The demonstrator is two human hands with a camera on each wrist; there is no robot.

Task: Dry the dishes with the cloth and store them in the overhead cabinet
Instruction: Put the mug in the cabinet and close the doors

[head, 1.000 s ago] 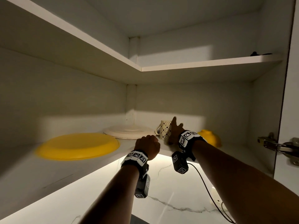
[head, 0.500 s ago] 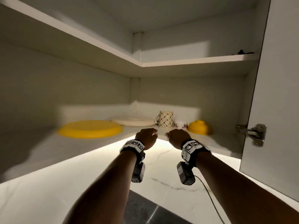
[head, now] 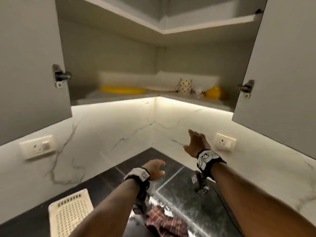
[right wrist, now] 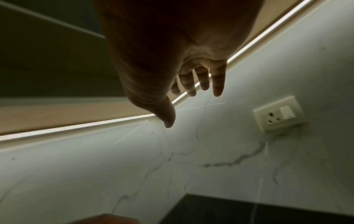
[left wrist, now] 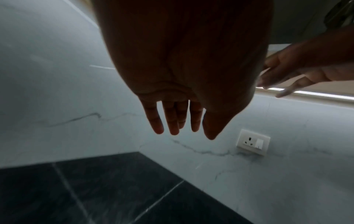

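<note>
Both hands empty, fingers loosely spread: left hand (head: 154, 169), right hand (head: 196, 142). Only the head view shows the checked cloth (head: 166, 223) on the glossy black counter's (head: 179, 192) near edge.

Dim, blurred; warm under-cabinet strip glow.

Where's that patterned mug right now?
In the head view, the patterned mug stands on the open cabinet's lower shelf, right of centre, between the pale plate and the yellow bowl.
</note>
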